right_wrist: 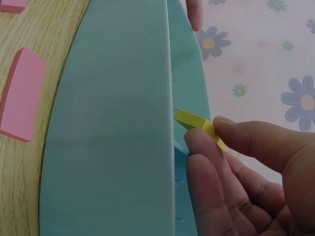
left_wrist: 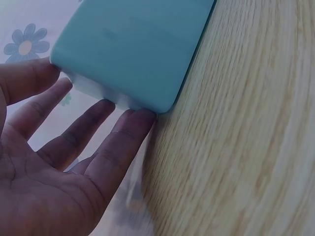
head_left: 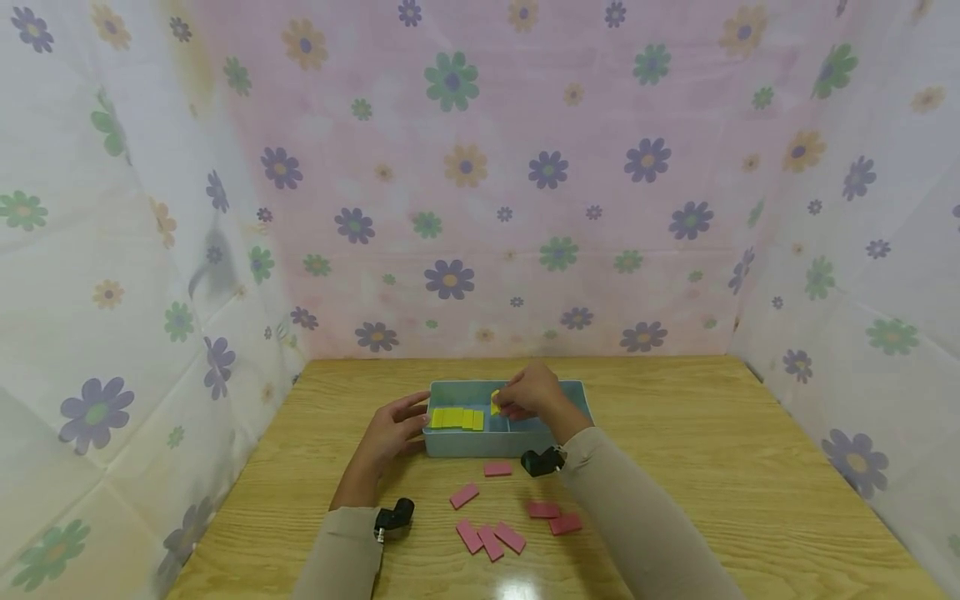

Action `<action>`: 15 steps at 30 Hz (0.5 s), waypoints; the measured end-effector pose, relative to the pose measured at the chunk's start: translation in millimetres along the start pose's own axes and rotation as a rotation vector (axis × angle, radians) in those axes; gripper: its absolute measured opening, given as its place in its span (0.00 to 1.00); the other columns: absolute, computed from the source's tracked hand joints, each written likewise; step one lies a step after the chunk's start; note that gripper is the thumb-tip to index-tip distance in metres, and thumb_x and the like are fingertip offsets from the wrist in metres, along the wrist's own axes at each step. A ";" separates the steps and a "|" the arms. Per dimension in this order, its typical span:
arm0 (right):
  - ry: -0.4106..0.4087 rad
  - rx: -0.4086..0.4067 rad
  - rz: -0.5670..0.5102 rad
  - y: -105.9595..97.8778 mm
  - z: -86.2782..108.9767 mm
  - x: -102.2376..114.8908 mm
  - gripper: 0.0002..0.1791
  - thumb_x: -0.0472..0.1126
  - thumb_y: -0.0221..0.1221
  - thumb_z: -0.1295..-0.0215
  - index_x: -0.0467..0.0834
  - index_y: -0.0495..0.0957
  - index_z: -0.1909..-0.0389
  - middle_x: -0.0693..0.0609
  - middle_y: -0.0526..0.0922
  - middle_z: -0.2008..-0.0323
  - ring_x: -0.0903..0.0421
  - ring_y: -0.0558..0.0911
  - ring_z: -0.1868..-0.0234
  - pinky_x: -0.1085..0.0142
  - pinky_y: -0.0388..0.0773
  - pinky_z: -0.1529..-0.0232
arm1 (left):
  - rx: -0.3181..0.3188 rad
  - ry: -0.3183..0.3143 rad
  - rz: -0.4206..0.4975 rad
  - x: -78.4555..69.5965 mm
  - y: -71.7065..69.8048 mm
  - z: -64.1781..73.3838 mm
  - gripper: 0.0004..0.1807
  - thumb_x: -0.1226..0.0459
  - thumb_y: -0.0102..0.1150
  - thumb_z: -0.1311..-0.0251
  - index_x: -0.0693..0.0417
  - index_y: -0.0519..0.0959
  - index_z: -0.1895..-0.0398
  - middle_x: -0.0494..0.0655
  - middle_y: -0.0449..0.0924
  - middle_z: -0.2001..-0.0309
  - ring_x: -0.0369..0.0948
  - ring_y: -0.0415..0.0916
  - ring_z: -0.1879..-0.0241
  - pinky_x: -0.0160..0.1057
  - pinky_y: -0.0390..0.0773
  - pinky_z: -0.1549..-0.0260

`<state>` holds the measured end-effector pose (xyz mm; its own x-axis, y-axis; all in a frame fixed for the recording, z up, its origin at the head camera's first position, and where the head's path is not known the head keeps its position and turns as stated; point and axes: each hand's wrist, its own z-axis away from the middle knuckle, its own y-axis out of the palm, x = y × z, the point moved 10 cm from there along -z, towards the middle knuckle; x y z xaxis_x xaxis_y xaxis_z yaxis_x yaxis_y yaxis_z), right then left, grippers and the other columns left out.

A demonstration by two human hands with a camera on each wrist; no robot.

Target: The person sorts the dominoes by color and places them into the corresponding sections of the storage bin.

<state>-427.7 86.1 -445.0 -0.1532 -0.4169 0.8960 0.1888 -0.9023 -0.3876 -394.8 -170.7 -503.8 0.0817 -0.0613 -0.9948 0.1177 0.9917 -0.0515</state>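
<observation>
A light blue box [head_left: 474, 444] with low walls and a divider inside stands on the table. In its left section lies a row of several yellow blocks [head_left: 457, 419], flat and rectangular. My right hand [head_left: 534, 393] pinches one more yellow block [right_wrist: 199, 121] between thumb and fingers, just above the box's inside near the divider. At the box's left end, my left hand [head_left: 392, 429] touches the wall with extended fingertips [left_wrist: 142, 120]; its thumb lies against the upper corner. The box's right section is partly hidden by my right hand.
Several pink blocks [head_left: 491, 542] lie scattered on the wooden table [head_left: 712, 467] in front of the box, one pink block [head_left: 497, 469] close to its front wall. Flowered cloth [head_left: 517, 250] hangs behind and on both sides of the table.
</observation>
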 end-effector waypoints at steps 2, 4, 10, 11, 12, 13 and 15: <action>-0.001 0.000 0.002 0.0 -0.2 -0.2 0.09 0.35 0.75 0.42 0.36 0.88 0.63 0.43 0.91 0.71 0.45 0.92 0.67 0.49 0.88 0.56 | -0.001 -0.002 -0.003 0.2 -0.3 -0.2 0.29 0.67 0.60 0.28 0.49 0.71 0.25 0.63 0.71 0.28 0.62 0.77 0.36 0.59 0.83 0.45; -0.006 -0.001 0.006 -0.2 -0.1 0.2 0.10 0.36 0.74 0.42 0.36 0.88 0.62 0.43 0.91 0.71 0.46 0.92 0.67 0.50 0.88 0.57 | -0.002 -0.004 0.000 0.3 -0.3 -0.6 0.29 0.67 0.60 0.28 0.49 0.71 0.25 0.63 0.71 0.28 0.62 0.77 0.36 0.58 0.83 0.45; -0.014 -0.006 0.012 -1.6 0.7 1.3 0.09 0.36 0.73 0.40 0.36 0.88 0.61 0.42 0.91 0.70 0.46 0.91 0.67 0.53 0.89 0.59 | 0.001 -0.011 0.008 1.1 0.5 -1.3 0.29 0.66 0.61 0.28 0.48 0.72 0.25 0.63 0.71 0.28 0.61 0.77 0.35 0.58 0.83 0.44; -0.015 -0.005 0.012 -1.5 1.0 1.6 0.08 0.36 0.73 0.40 0.36 0.89 0.61 0.42 0.91 0.70 0.46 0.91 0.67 0.53 0.89 0.59 | -0.001 -0.013 0.008 1.5 0.4 -1.3 0.28 0.66 0.61 0.28 0.48 0.72 0.25 0.63 0.71 0.28 0.61 0.77 0.35 0.57 0.83 0.45; -0.014 -0.003 0.013 -1.3 1.1 1.7 0.08 0.36 0.73 0.39 0.36 0.89 0.62 0.42 0.91 0.70 0.46 0.91 0.67 0.53 0.89 0.59 | -0.005 -0.012 0.005 1.5 0.2 -1.0 0.28 0.66 0.61 0.28 0.48 0.72 0.26 0.63 0.71 0.28 0.61 0.77 0.36 0.57 0.83 0.45; -0.014 -0.003 0.013 -1.1 1.1 1.8 0.08 0.36 0.73 0.39 0.36 0.89 0.61 0.42 0.91 0.69 0.46 0.91 0.67 0.52 0.89 0.59 | -0.008 -0.012 0.005 1.5 0.0 -0.9 0.28 0.66 0.61 0.28 0.48 0.72 0.26 0.63 0.71 0.28 0.61 0.77 0.36 0.57 0.83 0.45; -0.011 0.003 0.008 -0.2 1.2 1.9 0.09 0.36 0.72 0.38 0.35 0.89 0.60 0.42 0.91 0.69 0.46 0.91 0.66 0.53 0.89 0.59 | -0.013 -0.013 0.006 1.3 -0.2 -0.1 0.28 0.67 0.61 0.28 0.48 0.72 0.26 0.62 0.71 0.28 0.61 0.77 0.36 0.57 0.84 0.46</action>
<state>-426.9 85.6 -442.9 -0.1408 -0.4227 0.8953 0.1933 -0.8986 -0.3938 -394.9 -171.0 -505.1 0.0955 -0.0572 -0.9938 0.1044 0.9934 -0.0471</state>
